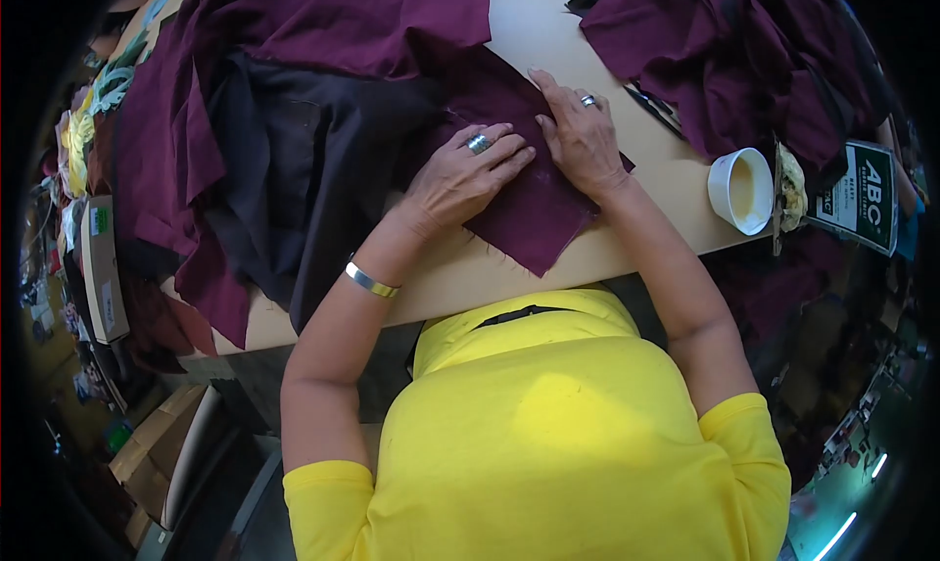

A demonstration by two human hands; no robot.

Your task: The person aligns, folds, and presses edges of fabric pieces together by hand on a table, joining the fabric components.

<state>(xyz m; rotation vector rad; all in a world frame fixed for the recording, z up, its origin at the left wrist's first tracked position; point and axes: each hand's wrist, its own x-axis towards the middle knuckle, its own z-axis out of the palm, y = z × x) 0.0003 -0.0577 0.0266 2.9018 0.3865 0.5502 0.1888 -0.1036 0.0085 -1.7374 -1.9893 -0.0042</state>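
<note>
A maroon cloth piece (540,213) with frayed edges lies on the table, its corner pointing towards me. My left hand (472,172), with a wide ring and a metal bracelet, rests on it, fingers slightly bent and a little apart, thumb hidden underneath. At the cloth's right edge is my right hand (585,135), index finger and thumb stretched out and the other fingers bent. Its palm side faces the cloth and cannot be seen. Left of my hands, black fabric (313,150) lies bunched, joined or overlapped with more maroon cloth (323,18).
Another maroon cloth heap (705,52) covers the table's far right. A white bowl (741,191) of pale liquid stands near the right edge, beside a green and white ABC packet (862,197). A narrow box (100,267) stands at the left edge. The tan tabletop (529,13) shows between heaps.
</note>
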